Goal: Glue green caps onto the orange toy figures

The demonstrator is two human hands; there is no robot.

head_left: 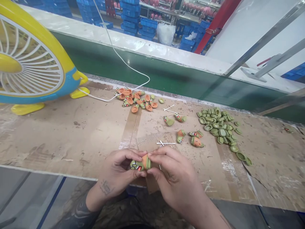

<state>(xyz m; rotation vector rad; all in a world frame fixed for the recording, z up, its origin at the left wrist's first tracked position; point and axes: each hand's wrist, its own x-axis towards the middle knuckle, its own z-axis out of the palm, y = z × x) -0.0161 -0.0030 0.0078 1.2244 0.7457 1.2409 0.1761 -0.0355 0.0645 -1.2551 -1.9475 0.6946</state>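
Observation:
A small green and orange toy figure (143, 163) with ringed eyes and a red mouth lies sideways between my two hands. My left hand (119, 168) grips its head end, thumb below and fingers above. At the orange body and green base, my right hand (171, 171) pinches with thumb and fingertips. Past my hands, several similar figures (197, 142) lie on the cardboard. Cotton swabs (166, 143) rest just beyond my fingers. Farther off is a heap of orange, hollow-ended figures (135, 99). To the right sits a pile of green oval pieces (220, 125).
A yellow and blue fan (35, 60) stands at the left, its white cable (128, 65) crossing the cardboard-covered table (95, 133). More swabs (169, 108) lie near the heap. A green ledge (166, 79) runs along the back, with blue crates (130, 16) beyond.

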